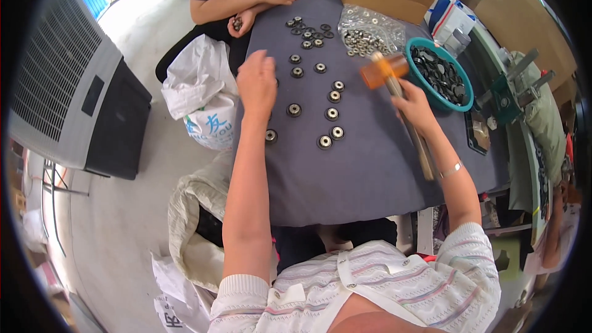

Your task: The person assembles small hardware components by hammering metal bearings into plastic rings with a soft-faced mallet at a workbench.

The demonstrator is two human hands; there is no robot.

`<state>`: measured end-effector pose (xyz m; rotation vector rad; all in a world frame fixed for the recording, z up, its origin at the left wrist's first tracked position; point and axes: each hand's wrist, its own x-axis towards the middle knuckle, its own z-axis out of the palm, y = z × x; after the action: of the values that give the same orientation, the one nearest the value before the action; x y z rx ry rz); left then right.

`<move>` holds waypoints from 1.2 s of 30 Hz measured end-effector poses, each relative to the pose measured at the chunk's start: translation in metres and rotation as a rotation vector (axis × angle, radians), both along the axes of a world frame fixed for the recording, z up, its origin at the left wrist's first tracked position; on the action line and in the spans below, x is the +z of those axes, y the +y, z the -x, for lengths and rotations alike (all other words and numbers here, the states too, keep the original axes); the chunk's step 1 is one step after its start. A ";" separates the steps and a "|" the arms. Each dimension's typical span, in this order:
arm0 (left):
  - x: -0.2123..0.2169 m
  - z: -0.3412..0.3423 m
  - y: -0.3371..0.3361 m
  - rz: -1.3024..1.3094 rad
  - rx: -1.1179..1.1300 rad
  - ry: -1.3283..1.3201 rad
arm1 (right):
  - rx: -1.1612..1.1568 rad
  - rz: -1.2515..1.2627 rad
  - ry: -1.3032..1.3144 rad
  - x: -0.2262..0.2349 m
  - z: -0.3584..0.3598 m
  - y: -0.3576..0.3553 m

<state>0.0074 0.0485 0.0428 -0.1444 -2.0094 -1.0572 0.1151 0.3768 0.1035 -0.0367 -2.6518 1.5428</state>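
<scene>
Mallet [385, 69], orange head on a wooden handle, is raised over the right half of the worktop [370, 172], head tilted toward the teal bowl [414, 46]. My right hand [414, 106] has a clenched grip on the handle partway up; the handle's tail runs back along my forearm.

My left hand [258, 81] hovers over the left edge of the grey cloth, fingers loosely curled, nothing held that I can see. The small round wheels [332, 114] lie in loose rows between my hands, flat on the cloth.

Risks, as I judge them:
- A wheel near the worktop's left edge [271, 136] could be knocked to the floor by my left hand or by jolts.
- The mallet head is near the teal bowl of black parts; a wide swing could clip its rim and spill it.
- Left fingers close to a struck wheel could be hit.
- The clear bag of metal parts [370, 31] sits just beyond; vibration may scatter loose pieces.

Another person's hands [265, 0] work at the far end.
</scene>
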 end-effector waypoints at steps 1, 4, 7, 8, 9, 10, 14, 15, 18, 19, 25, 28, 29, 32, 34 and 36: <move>0.007 0.004 0.015 0.196 -0.122 0.114 | -0.031 -0.010 -0.002 -0.002 -0.019 0.013; 0.038 0.025 0.061 0.504 -0.304 -0.261 | -0.090 -0.048 -0.024 -0.008 -0.058 0.050; 0.035 0.057 0.092 0.713 -0.270 -0.485 | -0.135 -0.120 -0.019 -0.026 -0.080 0.064; 0.030 0.067 0.098 0.743 -0.253 -0.589 | -0.150 -0.083 -0.080 -0.025 -0.084 0.065; 0.026 0.074 0.105 0.744 -0.251 -0.590 | -0.149 -0.081 -0.080 -0.024 -0.085 0.068; 0.022 0.079 0.112 0.746 -0.199 -0.661 | -0.156 -0.055 -0.119 -0.025 -0.084 0.070; 0.014 0.091 0.136 0.789 -0.042 -0.703 | -0.169 -0.063 -0.149 -0.025 -0.085 0.072; 0.010 0.094 0.139 0.792 -0.037 -0.706 | -0.174 -0.080 -0.142 -0.025 -0.084 0.072; 0.002 0.097 0.141 0.813 0.009 -0.670 | -0.155 -0.081 -0.127 -0.026 -0.084 0.074; 0.001 0.094 0.141 0.807 -0.013 -0.661 | -0.158 -0.075 -0.129 -0.024 -0.085 0.073; -0.006 0.068 0.136 0.786 -0.119 -0.604 | -0.139 -0.087 -0.124 -0.023 -0.085 0.071; -0.014 0.041 0.136 0.803 -0.149 -0.517 | -0.146 -0.090 -0.112 -0.023 -0.084 0.071; -0.016 0.032 0.135 0.799 -0.148 -0.457 | -0.142 -0.087 -0.119 -0.023 -0.084 0.071; -0.012 0.003 0.136 0.798 -0.223 -0.474 | -0.151 -0.082 -0.112 -0.023 -0.083 0.071; -0.012 -0.014 0.137 0.806 -0.280 -0.466 | -0.153 -0.078 -0.114 -0.025 -0.082 0.073; -0.006 -0.024 0.134 0.781 -0.289 -0.460 | -0.163 -0.083 -0.114 -0.026 -0.083 0.074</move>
<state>0.0315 0.1821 0.0370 -0.6660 -2.8011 -0.4248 0.1984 0.4504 0.0780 -0.3367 -2.7173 1.4205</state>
